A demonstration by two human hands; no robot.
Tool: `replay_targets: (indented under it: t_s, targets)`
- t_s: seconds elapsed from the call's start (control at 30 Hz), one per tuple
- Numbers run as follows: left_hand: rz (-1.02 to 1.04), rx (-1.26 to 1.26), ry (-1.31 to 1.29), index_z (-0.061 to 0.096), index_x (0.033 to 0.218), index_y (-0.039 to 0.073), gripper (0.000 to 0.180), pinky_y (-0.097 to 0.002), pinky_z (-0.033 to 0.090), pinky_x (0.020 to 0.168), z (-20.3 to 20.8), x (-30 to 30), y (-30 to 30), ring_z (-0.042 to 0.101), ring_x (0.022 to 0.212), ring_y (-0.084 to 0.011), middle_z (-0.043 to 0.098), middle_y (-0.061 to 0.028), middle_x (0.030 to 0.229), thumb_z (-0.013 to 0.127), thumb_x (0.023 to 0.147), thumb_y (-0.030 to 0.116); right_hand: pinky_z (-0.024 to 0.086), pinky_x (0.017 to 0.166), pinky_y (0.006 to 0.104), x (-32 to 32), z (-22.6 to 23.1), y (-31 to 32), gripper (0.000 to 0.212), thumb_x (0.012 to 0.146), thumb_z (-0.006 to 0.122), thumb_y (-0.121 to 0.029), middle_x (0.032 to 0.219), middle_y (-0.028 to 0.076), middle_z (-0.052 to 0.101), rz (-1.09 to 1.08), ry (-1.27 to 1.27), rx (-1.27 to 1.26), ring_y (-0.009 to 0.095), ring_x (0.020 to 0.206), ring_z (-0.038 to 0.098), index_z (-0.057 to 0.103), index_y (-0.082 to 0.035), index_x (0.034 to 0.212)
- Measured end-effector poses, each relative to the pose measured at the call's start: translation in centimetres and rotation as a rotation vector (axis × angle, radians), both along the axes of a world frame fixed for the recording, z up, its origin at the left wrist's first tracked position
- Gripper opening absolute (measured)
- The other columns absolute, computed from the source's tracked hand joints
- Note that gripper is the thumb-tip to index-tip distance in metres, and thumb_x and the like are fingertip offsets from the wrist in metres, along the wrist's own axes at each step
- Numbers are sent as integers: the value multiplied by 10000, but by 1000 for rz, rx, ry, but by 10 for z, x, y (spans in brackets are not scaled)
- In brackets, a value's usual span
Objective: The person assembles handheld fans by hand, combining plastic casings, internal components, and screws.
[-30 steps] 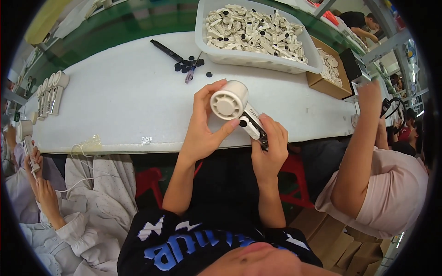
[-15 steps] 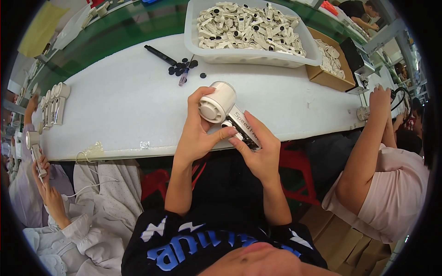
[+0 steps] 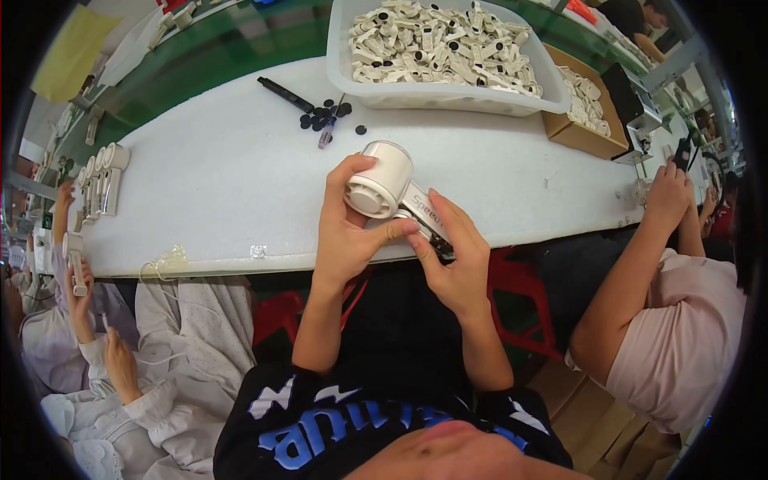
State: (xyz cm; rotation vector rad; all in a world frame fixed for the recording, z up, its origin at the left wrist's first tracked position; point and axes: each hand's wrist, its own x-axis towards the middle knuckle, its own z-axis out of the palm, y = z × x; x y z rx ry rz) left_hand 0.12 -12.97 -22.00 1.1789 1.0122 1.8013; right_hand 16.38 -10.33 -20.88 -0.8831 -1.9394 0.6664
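From where I stand, the white handheld fan (image 3: 382, 182) is up in the air over the near edge of the worktop (image 3: 216, 184), tilted, its round head up and to the left. The left hand (image 3: 346, 240) is clamped around that head, its thumb reaching to the handle; the right hand (image 3: 458, 260) grips the handle, the two thumbs nearly meeting. Beyond lie black discs (image 3: 328, 114), a screwdriver (image 3: 326, 136) and a slim black tool (image 3: 286, 94). Farther back sits a translucent tub (image 3: 456, 102) heaped with white parts, a cardboard box (image 3: 578, 134) beside it.
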Motion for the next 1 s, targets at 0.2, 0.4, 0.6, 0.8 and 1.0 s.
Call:
replay_targets:
  t_s: [0.2,0.4,0.6,0.8,1.0]
  targets:
    - [-53,-41,-95,291,1399,93,871,-391,510,998,11,1,-4,526,1214,-261,441,-163,1322,829,725,-26,518,883,342,3,1,7,456,822,746,-83,1161,211,649,86,65,-88,286,1012,666,600,65,1228]
    - [-31,-29,-83,264,1428,89,900,-391,502,1006,6,0,-3,524,1219,-263,432,-170,1333,828,735,-10,519,886,346,2,0,8,456,811,741,-66,1133,218,658,107,107,-160,288,1011,669,602,70,1223]
    - [-47,-40,-18,244,1447,92,925,-386,499,1006,5,-1,-2,516,1228,-269,413,-169,1357,825,735,-19,545,842,364,3,-13,11,517,768,782,-82,1122,211,662,30,51,98,321,1006,666,604,54,1233]
    - [-85,-54,-97,265,1425,88,903,-395,510,1002,10,-3,-5,521,1224,-273,410,-159,1354,820,725,-45,547,849,358,6,-2,10,521,751,795,-76,1130,215,660,119,63,-10,323,1015,667,615,51,1223]
    - [-21,-10,-15,263,1427,89,920,-408,524,994,0,0,-8,535,1211,-279,408,-166,1357,818,712,-70,545,866,348,8,-11,13,547,734,811,-69,1153,223,658,110,85,20,308,1019,675,614,50,1230]
